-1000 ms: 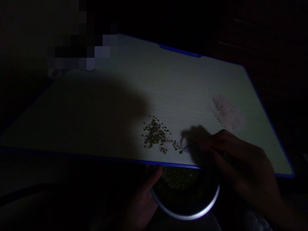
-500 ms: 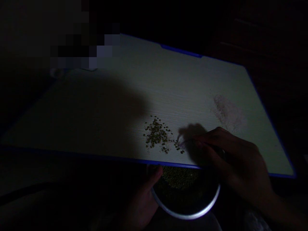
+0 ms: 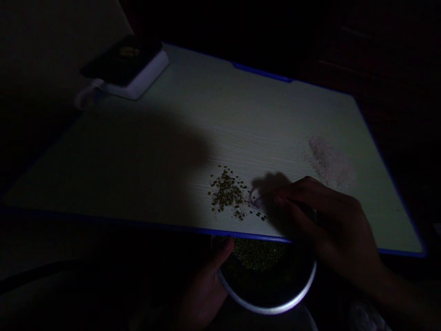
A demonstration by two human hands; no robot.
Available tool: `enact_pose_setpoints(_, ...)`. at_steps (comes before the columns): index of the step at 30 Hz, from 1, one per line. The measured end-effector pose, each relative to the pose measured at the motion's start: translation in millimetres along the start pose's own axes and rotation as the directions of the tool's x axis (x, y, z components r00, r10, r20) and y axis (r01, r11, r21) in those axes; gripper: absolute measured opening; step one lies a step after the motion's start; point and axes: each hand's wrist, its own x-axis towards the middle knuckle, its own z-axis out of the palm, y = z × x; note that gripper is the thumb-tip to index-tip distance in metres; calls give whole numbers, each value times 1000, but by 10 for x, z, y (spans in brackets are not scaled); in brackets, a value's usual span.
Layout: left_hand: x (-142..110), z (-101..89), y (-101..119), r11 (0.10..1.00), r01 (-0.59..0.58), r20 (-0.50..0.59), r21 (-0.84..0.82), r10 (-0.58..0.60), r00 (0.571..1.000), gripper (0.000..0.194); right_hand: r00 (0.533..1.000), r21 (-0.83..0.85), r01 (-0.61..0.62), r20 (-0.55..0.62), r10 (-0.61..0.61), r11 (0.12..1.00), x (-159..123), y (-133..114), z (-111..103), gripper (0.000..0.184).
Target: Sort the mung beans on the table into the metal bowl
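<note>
A small pile of green beans (image 3: 227,192) lies near the front edge of a pale table (image 3: 193,133) with a blue rim. My right hand (image 3: 320,220) rests on the table just right of the pile, fingers pinched on a thin small tool (image 3: 257,201) whose tip touches the loose beans. Below the table's edge my left hand (image 3: 206,285) grips the rim of a round metal bowl (image 3: 268,280) that has green beans in it. The scene is very dark.
A patch of pinkish powder or grains (image 3: 327,161) lies at the right of the table. A white box with a dark top (image 3: 127,69) sits at the far left corner. A broad shadow covers the table's left half.
My right hand has slid a little to the left, bringing the tool's tip closer to the bean pile. The left hand and bowl have stayed put.
</note>
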Motion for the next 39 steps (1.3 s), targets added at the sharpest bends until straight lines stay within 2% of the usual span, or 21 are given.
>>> enact_pose_setpoints(7,-19,-63,-5,1000,-12,-3,0,12,1000,17,998,-10,65,3,-65,998,96,6,15,14)
enact_pose_setpoints(12,-25,-56,-1,999,-38,-14,4,38,999,15,991,63,125,33,-127,990,118,27,-6,16)
enact_pose_setpoints(17,-21,-16,7,1000,5,59,7,-6,998,16,985,154,152,59,-163,976,82,20,-36,20)
enact_pose_setpoints(21,-16,-7,4,1000,-18,62,-7,18,998,15,979,168,166,86,-182,972,32,23,-75,23)
enact_pose_setpoints(29,-16,-15,6,1000,-16,28,-8,16,999,18,993,81,97,66,-103,992,-130,89,-199,27)
enact_pose_setpoints(35,-28,21,13,1000,-18,-3,16,18,1000,14,995,124,76,60,-84,989,-149,53,-151,28)
enact_pose_setpoints(39,-21,14,5,999,-34,13,27,34,999,14,994,139,74,72,-84,988,-152,32,-126,29)
